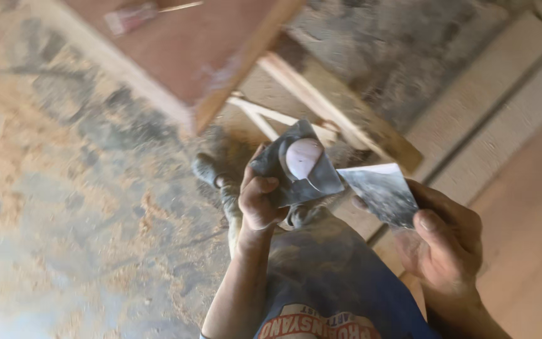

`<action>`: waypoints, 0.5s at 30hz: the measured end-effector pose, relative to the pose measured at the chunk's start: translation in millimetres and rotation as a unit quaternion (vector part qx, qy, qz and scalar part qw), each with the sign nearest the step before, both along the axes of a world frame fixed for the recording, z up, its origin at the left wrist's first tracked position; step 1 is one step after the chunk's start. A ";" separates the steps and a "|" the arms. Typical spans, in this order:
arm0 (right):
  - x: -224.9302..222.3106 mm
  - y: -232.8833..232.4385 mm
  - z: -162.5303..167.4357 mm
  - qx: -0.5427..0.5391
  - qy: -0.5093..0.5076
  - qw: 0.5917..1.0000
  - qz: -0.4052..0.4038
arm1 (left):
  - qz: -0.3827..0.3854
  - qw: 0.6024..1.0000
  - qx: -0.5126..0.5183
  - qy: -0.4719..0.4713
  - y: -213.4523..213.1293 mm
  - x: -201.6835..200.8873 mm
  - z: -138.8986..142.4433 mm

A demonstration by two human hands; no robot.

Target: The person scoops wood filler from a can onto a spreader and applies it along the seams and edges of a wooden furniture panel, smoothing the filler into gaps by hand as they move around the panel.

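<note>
While a thin grey metal scraper blade loaded with pale pink putty point(300, 164) is clamped in the left hand point(260, 199), a second bare grey blade point(381, 191) is pinched at its lower corner by the right hand point(441, 242), both held in the air above the sawdust-strewn floor point(83, 207). Both blades are judged light, stiff and sharp-edged, best gripped away from the soft, smearable putty.

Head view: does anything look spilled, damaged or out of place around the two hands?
Sawdust lies scattered in patches over the floor. The left hand holds a grey metal blade carrying a pale lump; the right hand holds a second blade, smeared and dusty. Nothing looks broken.

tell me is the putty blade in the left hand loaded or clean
Loaded: the blade in the left hand carries a pale blob of putty.
</note>
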State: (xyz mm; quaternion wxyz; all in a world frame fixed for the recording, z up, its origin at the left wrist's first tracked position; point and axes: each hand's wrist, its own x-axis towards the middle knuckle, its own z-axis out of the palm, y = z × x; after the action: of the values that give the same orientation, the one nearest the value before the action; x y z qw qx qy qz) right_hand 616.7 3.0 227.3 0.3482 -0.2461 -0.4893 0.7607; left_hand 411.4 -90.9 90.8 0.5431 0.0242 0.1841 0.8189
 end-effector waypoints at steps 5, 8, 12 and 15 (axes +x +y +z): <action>93.6 16.8 16.3 0.018 0.032 0.999 -0.036 | -0.064 0.998 0.011 0.005 53.7 89.8 29.7; 131.0 19.8 16.5 0.028 0.034 0.998 -0.051 | -0.105 0.994 0.008 0.009 75.7 122.6 40.2; 162.2 20.0 10.9 0.153 -0.110 0.979 -0.072 | -0.157 0.976 -0.117 0.095 102.8 153.6 40.6; 176.2 22.7 6.9 0.219 -0.246 0.940 -0.087 | -0.190 0.972 -0.112 0.079 124.8 172.2 36.1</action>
State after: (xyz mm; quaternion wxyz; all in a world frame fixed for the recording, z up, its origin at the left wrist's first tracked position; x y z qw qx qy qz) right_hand 793.0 25.7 234.2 0.3266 -0.3850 -0.6910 0.5173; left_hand 583.7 33.9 127.0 0.6715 0.0627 0.3088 0.6707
